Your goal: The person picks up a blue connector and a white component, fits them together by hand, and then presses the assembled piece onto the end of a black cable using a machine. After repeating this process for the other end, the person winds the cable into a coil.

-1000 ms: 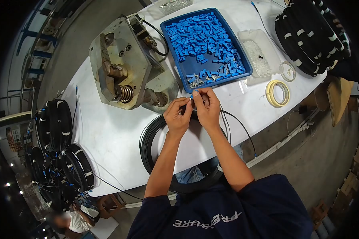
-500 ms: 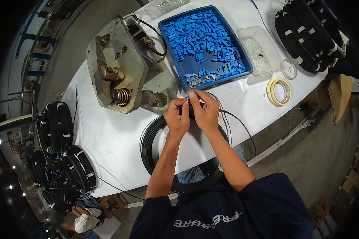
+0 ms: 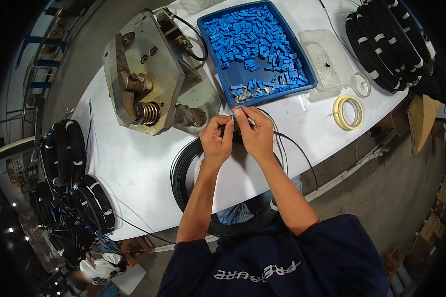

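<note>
Close together above the table's front part, my two hands meet at the fingertips, just below the blue tray. A small blue connector [image 3: 240, 108] shows at the thumb and forefinger of my right hand [image 3: 256, 137], which is closed in a pinch. My left hand [image 3: 217, 142] is also closed, its thumb and finger pressed together beside the connector. What lies between the left fingertips is mostly hidden. Under both wrists is a large coil of black cable [image 3: 179, 171], partly on the table and partly over the lap.
Many blue connectors lie in the blue tray [image 3: 310, 74]. A metal press-like machine [image 3: 171, 94] stands to the left. On the right are a clear plastic box [image 3: 339, 81], a tape roll [image 3: 338, 113] and black cable coils [image 3: 371, 54]. More coils [image 3: 67, 153] hang at left; a person [image 3: 101, 267] is beyond.
The view has shifted slightly, and my left hand sits a little further left. Both hands keep their pinch near the blue connector. The person at lower left has moved.
</note>
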